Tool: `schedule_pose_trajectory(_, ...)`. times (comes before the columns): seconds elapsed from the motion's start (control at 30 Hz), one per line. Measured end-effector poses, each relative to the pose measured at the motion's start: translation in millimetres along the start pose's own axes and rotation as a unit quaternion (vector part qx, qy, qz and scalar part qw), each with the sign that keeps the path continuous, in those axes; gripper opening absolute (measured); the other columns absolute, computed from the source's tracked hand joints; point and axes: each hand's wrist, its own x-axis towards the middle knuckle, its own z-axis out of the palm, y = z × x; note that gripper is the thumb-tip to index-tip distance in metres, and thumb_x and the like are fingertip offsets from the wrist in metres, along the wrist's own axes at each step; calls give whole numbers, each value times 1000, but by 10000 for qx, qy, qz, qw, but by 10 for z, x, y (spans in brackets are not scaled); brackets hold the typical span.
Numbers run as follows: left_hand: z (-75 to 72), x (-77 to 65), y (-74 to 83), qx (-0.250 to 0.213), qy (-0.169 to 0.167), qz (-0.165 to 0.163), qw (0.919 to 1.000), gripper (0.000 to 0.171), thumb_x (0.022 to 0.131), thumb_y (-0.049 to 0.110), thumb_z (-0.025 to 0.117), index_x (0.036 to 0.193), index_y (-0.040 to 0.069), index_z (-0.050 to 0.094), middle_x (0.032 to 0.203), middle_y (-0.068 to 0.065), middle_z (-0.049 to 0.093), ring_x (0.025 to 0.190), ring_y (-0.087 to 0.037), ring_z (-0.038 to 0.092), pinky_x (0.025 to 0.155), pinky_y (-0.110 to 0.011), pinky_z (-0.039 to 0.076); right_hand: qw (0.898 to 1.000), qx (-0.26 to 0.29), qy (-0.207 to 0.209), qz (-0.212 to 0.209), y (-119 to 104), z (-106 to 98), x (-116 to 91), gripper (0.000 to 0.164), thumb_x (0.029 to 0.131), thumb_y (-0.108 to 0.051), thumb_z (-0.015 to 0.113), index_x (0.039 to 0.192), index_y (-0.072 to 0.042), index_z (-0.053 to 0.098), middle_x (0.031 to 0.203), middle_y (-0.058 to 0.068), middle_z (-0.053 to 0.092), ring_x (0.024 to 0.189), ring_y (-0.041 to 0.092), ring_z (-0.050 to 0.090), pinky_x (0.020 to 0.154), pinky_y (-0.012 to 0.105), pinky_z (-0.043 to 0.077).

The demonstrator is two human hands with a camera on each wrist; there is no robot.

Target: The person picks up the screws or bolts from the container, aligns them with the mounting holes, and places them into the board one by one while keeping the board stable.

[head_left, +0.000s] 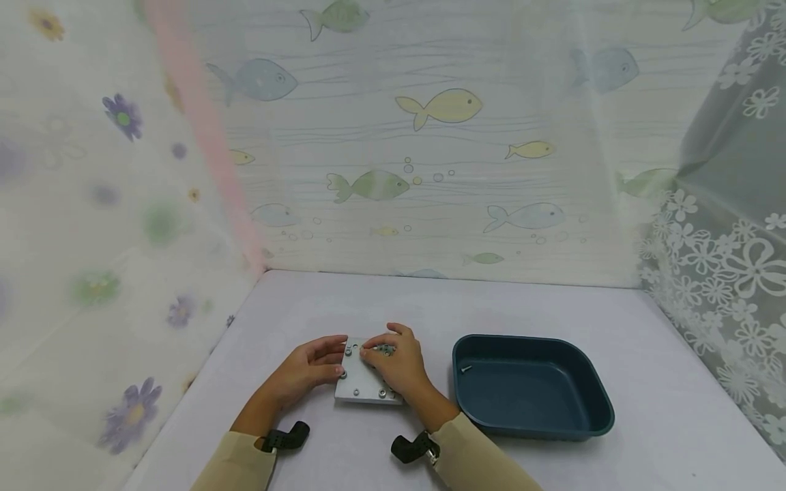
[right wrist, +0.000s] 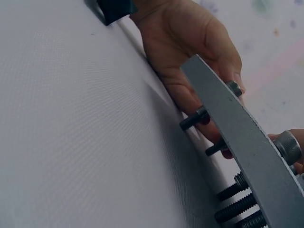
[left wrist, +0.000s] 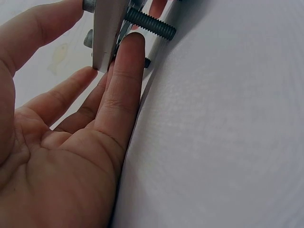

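Note:
A silver metal plate point(head_left: 371, 391) carries several socket-head bolts, and their threaded shanks point(left wrist: 151, 23) stick out beneath it. My left hand point(head_left: 303, 368) holds the plate's left edge, with the thumb on top by a bolt head and fingers underneath. The plate is raised off the cloth, slightly tilted in the wrist views. Over the plate's upper part, my right hand point(head_left: 399, 361) brings thumb and index fingertips together in a pinch on a small fastener, mostly hidden by the fingers. A large knurled bolt head point(right wrist: 288, 147) covers part of the right fingers in the right wrist view.
A dark blue tray point(head_left: 534, 433) stands right of the plate, close to my right forearm. One small screw point(head_left: 467, 369) lies inside it near the left wall. White cloth covers the table point(head_left: 295, 300); patterned curtains point(head_left: 368, 136) hang behind and on both sides.

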Motion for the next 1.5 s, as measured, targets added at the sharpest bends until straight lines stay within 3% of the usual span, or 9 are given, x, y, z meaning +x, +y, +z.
schedule_pose_trajectory(0.73, 35, 53, -12, 59, 62, -5, 10000, 75, 88, 23, 84, 154, 20, 49, 156, -10, 50, 141, -27, 53, 100, -33, 57, 9997, -177, 147, -33, 65, -23, 3, 4, 87, -36, 84, 86, -35, 80, 155, 7, 48, 144, 39, 40, 116, 64, 33)
schedule_pose_trajectory(1.23, 15, 40, 29, 93, -23, 9, 10000, 76, 89, 25, 83, 156, 18, 47, 156, -11, 50, 142, -27, 53, 100, -31, 57, 9995, -163, 251, 62, -24, -44, -14, 6, 88, -36, 81, 94, -33, 81, 153, 8, 52, 146, 40, 37, 116, 68, 31)
schedule_pose_trajectory(1.5, -23, 12, 1, 151, 59, -98, 9998, 74, 87, 26, 85, 153, 24, 50, 156, -8, 51, 142, -27, 53, 102, -34, 56, 9987, -100, 468, 149, -196, -74, -73, 8, 93, -31, 76, 98, -27, 81, 152, 8, 53, 149, 37, 36, 117, 69, 29)
